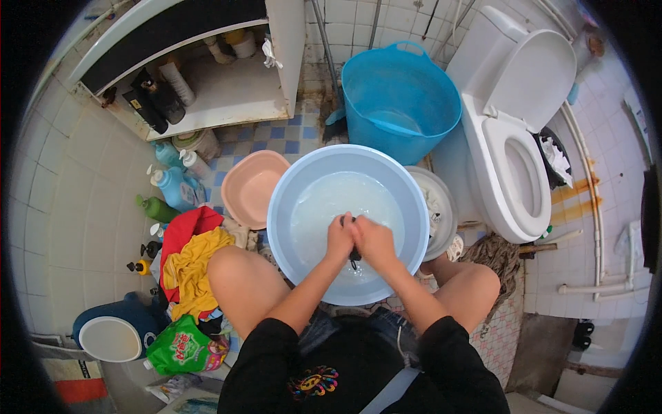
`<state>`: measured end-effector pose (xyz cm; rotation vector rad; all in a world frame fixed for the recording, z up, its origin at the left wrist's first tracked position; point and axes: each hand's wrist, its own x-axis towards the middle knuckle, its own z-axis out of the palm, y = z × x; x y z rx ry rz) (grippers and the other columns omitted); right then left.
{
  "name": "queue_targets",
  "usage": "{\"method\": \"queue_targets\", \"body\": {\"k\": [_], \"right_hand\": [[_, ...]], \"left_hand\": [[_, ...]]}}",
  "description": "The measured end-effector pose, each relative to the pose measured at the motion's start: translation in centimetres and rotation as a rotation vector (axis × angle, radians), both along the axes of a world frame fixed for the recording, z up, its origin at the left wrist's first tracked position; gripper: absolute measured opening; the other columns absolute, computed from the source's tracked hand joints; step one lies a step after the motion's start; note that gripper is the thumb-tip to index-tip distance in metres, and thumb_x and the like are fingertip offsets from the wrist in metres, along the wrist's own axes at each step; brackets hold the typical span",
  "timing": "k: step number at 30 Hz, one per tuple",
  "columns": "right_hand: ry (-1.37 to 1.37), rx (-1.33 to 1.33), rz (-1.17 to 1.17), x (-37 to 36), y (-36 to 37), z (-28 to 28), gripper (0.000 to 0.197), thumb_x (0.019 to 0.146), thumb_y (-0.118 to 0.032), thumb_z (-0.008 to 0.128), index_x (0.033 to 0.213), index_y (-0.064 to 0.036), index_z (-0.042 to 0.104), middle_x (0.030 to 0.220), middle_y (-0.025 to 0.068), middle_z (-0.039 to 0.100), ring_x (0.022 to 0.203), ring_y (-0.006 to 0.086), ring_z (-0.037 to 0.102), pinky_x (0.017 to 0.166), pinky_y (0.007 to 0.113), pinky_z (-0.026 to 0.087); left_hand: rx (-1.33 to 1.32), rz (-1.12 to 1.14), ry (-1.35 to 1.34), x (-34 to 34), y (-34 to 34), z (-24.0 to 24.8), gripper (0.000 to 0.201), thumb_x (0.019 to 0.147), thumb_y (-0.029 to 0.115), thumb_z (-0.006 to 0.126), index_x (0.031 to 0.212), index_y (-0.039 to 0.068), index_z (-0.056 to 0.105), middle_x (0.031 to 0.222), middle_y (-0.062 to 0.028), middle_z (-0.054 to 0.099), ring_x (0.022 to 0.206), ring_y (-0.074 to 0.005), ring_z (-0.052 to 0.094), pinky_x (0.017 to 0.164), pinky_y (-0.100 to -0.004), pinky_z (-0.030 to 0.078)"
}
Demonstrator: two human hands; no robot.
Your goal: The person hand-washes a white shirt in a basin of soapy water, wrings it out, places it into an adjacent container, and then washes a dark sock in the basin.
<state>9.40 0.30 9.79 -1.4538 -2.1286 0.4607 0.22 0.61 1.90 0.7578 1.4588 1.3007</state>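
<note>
Over the light-blue round basin point(283, 238), my two hands are pressed together, fingers closed. Between them my left hand point(338, 239) and my right hand point(374, 242) grip a small black wet cloth point(354, 255). Most of it is hidden inside the fingers; a dark bit shows above them and an end hangs below. Cloudy water point(331, 196) fills the lower part of the basin, beneath the hands. The basin stands on the floor between my bent knees.
A pink basin point(256, 172) and a tall blue tub point(376, 76) stand beyond. Right are a pale bowl point(441, 200) with light cloth, a toilet point(514, 179) and a mop point(493, 259). Left are yellow and red clothes point(196, 272), several bottles point(176, 190) and a green detergent bag point(181, 346).
</note>
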Motion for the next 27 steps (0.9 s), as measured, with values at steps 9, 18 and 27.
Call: {"method": "queue_targets", "body": {"k": [9,18,27], "right_hand": [[-0.033,-0.016,0.006,1.2,0.8,-2.2,0.030,0.086,-0.031,0.046,0.071,-0.0056,0.048,0.057,0.0162,0.055,0.052,0.0348,0.056,0.046,0.043,0.043],[0.183,-0.123,-0.079,1.8,0.8,-0.6,0.026,0.084,-0.024,0.049,0.068,-0.0038,0.047,0.057,0.0177,0.053,0.056,0.0374,0.054,0.049,0.043,0.041],[0.310,-0.131,-0.147,4.1,3.5,-4.3,0.030,0.087,-0.032,0.046,0.076,-0.0046,0.052,0.061,0.0154,0.055,0.051,0.0296,0.052,0.047,0.036,0.041]], "left_hand": [[-0.028,-0.066,-0.174,0.5,-0.2,0.6,0.037,0.091,0.031,0.040,0.077,-0.002,0.050,0.057,-0.0048,0.047,0.041,-0.0128,0.042,0.037,-0.0263,0.035],[-0.004,-0.100,-0.033,1.6,-0.9,3.1,0.037,0.091,0.035,0.041,0.077,0.002,0.048,0.058,-0.0026,0.045,0.047,-0.0098,0.044,0.041,-0.0249,0.034],[-0.041,-0.214,-0.231,1.7,-1.3,6.0,0.032,0.090,0.030,0.042,0.080,0.000,0.049,0.058,-0.0042,0.048,0.039,-0.0102,0.042,0.037,-0.0236,0.036]]}}
